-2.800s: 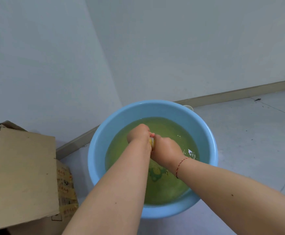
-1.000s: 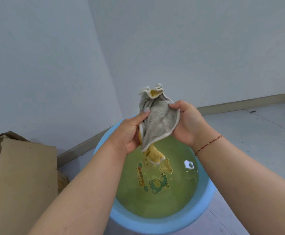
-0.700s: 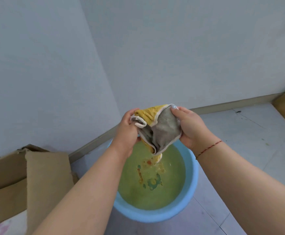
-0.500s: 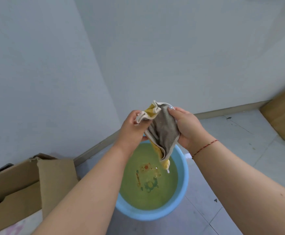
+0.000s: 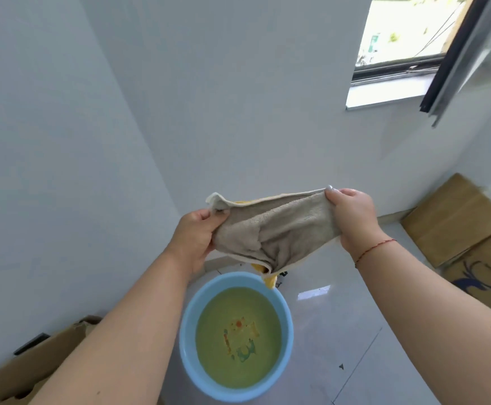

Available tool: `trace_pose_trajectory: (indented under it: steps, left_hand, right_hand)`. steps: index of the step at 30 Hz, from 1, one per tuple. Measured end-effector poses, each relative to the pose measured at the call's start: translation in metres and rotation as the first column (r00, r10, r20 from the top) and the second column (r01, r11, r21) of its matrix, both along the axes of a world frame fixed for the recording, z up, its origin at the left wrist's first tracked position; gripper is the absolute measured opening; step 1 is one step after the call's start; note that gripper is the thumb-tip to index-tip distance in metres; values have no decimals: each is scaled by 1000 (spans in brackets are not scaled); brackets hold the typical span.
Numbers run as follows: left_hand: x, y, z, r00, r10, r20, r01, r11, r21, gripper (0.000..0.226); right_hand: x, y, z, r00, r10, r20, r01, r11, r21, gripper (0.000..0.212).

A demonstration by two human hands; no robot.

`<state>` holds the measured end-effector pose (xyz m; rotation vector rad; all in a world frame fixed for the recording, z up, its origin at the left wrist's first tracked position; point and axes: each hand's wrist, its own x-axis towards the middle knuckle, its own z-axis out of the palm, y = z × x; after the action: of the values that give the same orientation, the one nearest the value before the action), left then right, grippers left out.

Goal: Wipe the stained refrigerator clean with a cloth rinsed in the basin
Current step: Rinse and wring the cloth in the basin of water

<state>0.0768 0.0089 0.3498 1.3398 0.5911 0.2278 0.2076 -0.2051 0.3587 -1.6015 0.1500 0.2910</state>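
The cloth (image 5: 270, 229) is held up in the air, stretched out between the two hands, above the far rim of the basin (image 5: 286, 337). Its grey-beige side faces the camera, and a yellow side shows at its top edge and at the bottom corner, which hangs down just over the basin rim. The left hand (image 5: 196, 238) grips the left end of the cloth, with the fingers curled around it. The right hand (image 5: 351, 217) pinches the right end at the upper corner; a thin red string is on this wrist. The light blue basin stands on the floor (image 5: 341, 331), near the corner of the white walls, and holds greenish-yellow water. A cardboard box (image 5: 33, 363) is at the left of the basin, and flat cardboard (image 5: 455, 220) lies against the right wall, under a window (image 5: 399, 30)
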Motion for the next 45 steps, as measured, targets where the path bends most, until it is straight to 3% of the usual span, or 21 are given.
trace_pose_trajectory:
  steps: [4,6,9,11,15,19,22,25,28,31,33,35,36,38,40,42,45]
  left_hand:
    - [10,-5,52,985,-169,38,172,982,-82,49]
    - [19,-14,74,979,-196,62,203,970,-137,50]
    - [35,-32,102,975,-199,101,216,952,-215,45]
    - [46,-48,115,974,-203,97,221,946,-239,41]
    - [69,-92,130,971,-221,95,235,955,-180,31]
    - [90,-144,142,970,-209,122,213,977,-21,20]
    - [99,-169,148,958,-245,151,242,970,38,37]
    - [104,-178,153,911,-369,184,357,929,99,63]
    - [110,-181,155,915,-357,189,332,931,153,54]
    - [117,-184,159,900,-391,193,370,919,136,48]
    - [119,-188,167,874,-433,222,428,901,74,49]
    - [121,-191,176,849,-468,244,483,876,-1,53]
    - [122,-191,178,842,-480,246,500,865,-27,55]
    - [122,-192,182,837,-494,233,522,850,-71,54]
    - [120,-193,185,843,-502,194,525,846,-89,49]
    - [118,-195,189,847,-505,166,525,844,-111,46]
    - [118,-203,195,866,-479,144,498,851,-166,47]
  right_hand:
    - [15,-37,60,996,42,78,-37,997,-67,34]
    - [25,-54,86,997,71,-12,-71,997,22,24]
    - [35,-75,121,941,208,-268,-142,959,244,20]
    - [39,-85,141,918,259,-300,-154,930,333,20]
    - [35,-86,161,932,241,-271,-111,902,418,18]
    - [31,-79,171,959,174,-226,-61,898,435,6]
    - [28,-78,180,979,167,-121,-109,916,387,9]
    - [24,-86,193,964,261,-39,-226,892,392,21]
    - [34,-104,204,971,238,16,-234,938,254,37]
    - [57,-130,195,993,64,101,-46,985,-166,34]
    - [57,-147,180,990,117,-82,-136,949,-286,48]
    - [49,-159,165,912,269,-309,-322,937,-133,62]
    - [44,-162,161,894,326,-307,-345,939,-8,52]
    - [42,-169,161,952,267,-152,-232,949,216,20]
    - [43,-176,169,994,108,14,-106,933,345,8]
    - [39,-180,177,991,38,128,-77,946,316,14]
    - [24,-186,175,976,207,64,-215,962,170,30]
